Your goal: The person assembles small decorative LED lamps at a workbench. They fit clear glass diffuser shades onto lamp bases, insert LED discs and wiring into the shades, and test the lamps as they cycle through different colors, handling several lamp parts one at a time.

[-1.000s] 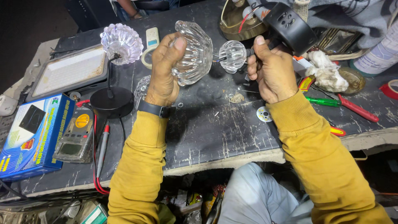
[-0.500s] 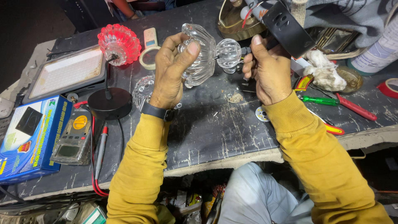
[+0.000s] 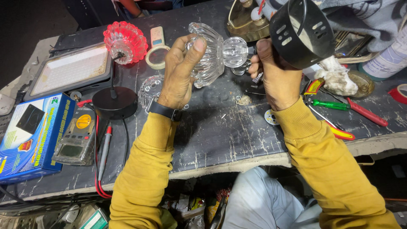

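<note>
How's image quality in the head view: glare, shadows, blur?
Head view: sharp, no motion blur; glare glints on the ribbed glass shade held by the left hand; lit red lamp nearly blows out; right hand casts soft shadow; left corners dark.

Clear ribbed glass shade (image 3: 210, 53), black slotted cap (image 3: 302, 34), red glowing lamp (image 3: 125, 41), green screwdriver (image 3: 328, 104).

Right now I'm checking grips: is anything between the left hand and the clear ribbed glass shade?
Nothing visible. The left hand grips the glass shade directly, thumb across its ribs; the right hand holds the black cap end.
</note>
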